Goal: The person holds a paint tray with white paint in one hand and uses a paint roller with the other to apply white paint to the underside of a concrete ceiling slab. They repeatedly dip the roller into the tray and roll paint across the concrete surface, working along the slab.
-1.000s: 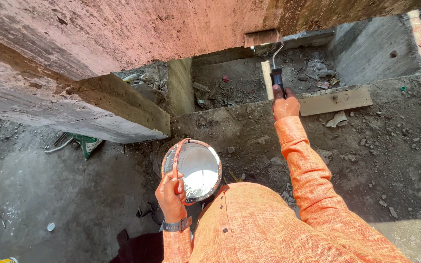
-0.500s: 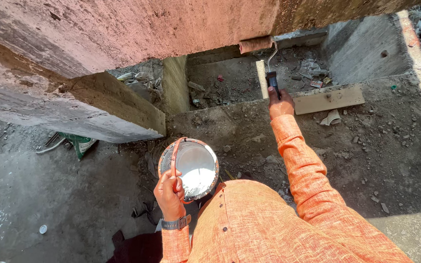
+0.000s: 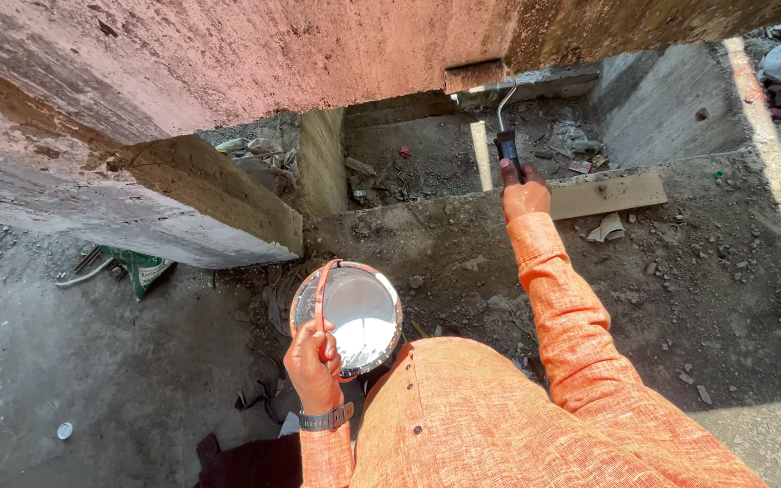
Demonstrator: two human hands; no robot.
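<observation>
Since a moment ago, the paint roller (image 3: 474, 76) has climbed a little higher, and it now sits pressed against the lower edge of the pinkish concrete wall (image 3: 255, 54) above me. My right hand (image 3: 524, 191) holds it at full arm's reach, fingers wrapped tight around its dark handle. My left hand (image 3: 312, 365) stays low by my chest, fingers curled shut on the orange bail of the paint bucket (image 3: 354, 316), which hangs there with white paint inside. Beyond the roller, down in the pit, a pale wooden plank (image 3: 607, 194) lies on the dirt ledge. Rubble lies farther back, though I can't make out the pieces clearly. A green sack (image 3: 142, 268) sits under the ledge to my left.
</observation>
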